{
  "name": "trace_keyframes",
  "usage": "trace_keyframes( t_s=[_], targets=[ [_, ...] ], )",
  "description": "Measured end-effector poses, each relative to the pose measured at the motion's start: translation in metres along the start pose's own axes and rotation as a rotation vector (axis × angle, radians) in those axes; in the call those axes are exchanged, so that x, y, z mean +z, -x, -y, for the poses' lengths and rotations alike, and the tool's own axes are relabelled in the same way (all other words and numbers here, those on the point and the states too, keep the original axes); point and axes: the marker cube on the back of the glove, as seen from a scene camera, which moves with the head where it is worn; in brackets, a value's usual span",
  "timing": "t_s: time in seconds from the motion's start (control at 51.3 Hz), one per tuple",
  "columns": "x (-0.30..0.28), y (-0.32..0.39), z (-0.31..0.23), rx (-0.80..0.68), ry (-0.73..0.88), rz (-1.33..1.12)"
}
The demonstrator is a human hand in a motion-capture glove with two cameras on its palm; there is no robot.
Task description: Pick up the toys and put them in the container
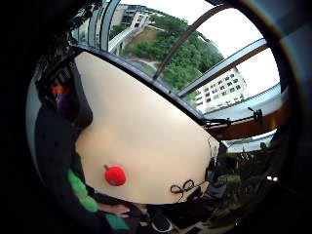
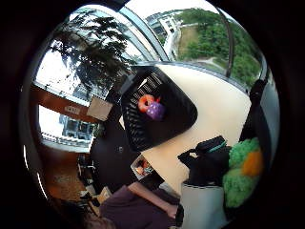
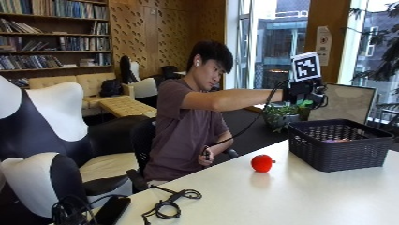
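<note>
Outside view: we see the gloved right hand (image 3: 304, 96) raised above the near rim of the dark basket (image 3: 340, 144), apparently gripping a green plush toy (image 3: 284, 110), mostly hidden by the glove. The basket sits at the tabletop's far edge; a red ball toy (image 3: 262, 163) lies on the table (image 3: 299, 197) just beside it, apart from it, with bare tabletop all round. A black cable (image 3: 168, 204) lies at the near corner. Bookshelves and windows behind. Little finger side palm view: red ball toy (image 1: 115, 175) alone on open tabletop, cable (image 1: 183, 187) at the edge, windows beyond. Thumb side palm view: basket (image 2: 157, 114) holds an orange ring toy (image 2: 145, 102) and a purple toy (image 2: 155, 111), touching; green and orange plush (image 2: 242, 169) sits right against the palm.
</note>
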Motion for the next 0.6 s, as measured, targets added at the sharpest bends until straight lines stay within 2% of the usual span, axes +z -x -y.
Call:
trace_keyframes(
  t_s=[0.058,0.195,0.331,0.507,0.604],
  targets=[
    [-0.003,0.017,0.01,0.01,-0.011,-0.061],
    [-0.006,0.081,0.022,-0.164,-0.021,0.077],
    [0.014,0.118,0.042,0.04,-0.03,-0.093],
    [0.032,0.187,0.043,-0.127,-0.019,0.063],
    [0.045,0.227,0.039,-0.264,0.1,0.206]
  ],
)
